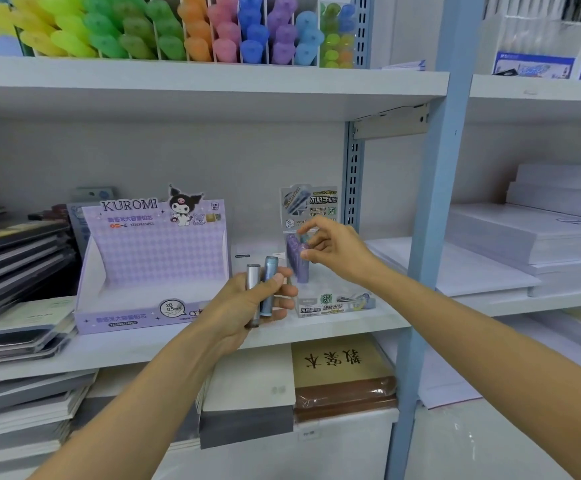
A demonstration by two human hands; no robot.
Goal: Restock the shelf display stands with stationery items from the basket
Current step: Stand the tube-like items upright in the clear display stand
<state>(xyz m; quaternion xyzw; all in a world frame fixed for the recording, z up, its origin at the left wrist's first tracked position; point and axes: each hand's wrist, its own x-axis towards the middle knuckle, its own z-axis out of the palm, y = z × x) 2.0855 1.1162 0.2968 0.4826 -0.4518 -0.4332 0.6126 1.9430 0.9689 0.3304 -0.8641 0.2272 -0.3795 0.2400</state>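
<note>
Two metallic tubes (268, 289), grey and blue

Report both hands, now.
Left hand: grips a grey tube and a blue tube.
Right hand: pinches a purple tube at the stand.

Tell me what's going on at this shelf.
A person is restocking a small display stand on the middle shelf. The left hand holds two spare tubes upright, a grey tube and a blue tube, just in front of the shelf. The right hand reaches into the stand, its fingers pinching the top of a purple tube among others standing there. A purple Kuromi display box sits to the left.
</note>
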